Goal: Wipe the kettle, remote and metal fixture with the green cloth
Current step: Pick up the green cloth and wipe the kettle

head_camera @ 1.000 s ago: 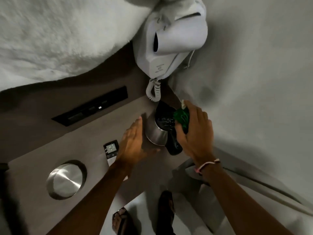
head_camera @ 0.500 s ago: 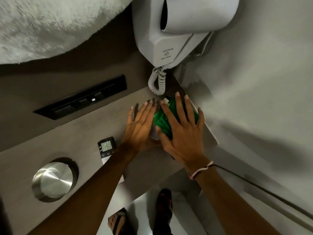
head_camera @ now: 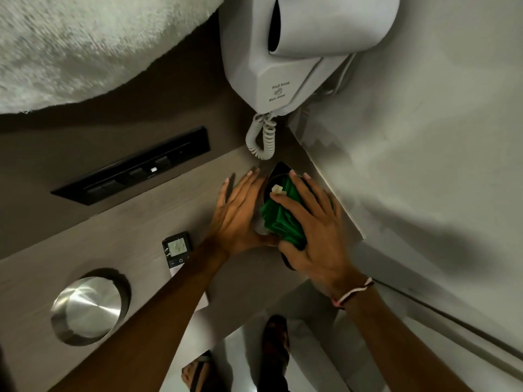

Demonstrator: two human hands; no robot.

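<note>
The kettle [head_camera: 276,172] stands in the counter's far right corner, mostly hidden under both hands; only its dark lid edge and a sliver of steel body show. My right hand [head_camera: 314,230] lies flat on top of it, pressing the bunched green cloth [head_camera: 278,217] against the lid. My left hand [head_camera: 239,213] rests with spread fingers against the kettle's left side. The remote [head_camera: 177,247], small with a grey screen, lies on the counter left of my left wrist. A round brushed-metal fixture [head_camera: 86,306] is set into the counter at the near left.
A white wall-mounted hair dryer [head_camera: 297,52] with a coiled cord [head_camera: 263,137] hangs just above the kettle. A black switch panel [head_camera: 133,165] runs along the back wall. A white fluffy towel [head_camera: 85,46] overhangs at upper left. The right wall [head_camera: 424,165] hems in the corner.
My right hand went from gripping the cloth at the kettle's top to lying flat over it. My left hand closed in against the kettle's side. The view moved closer.
</note>
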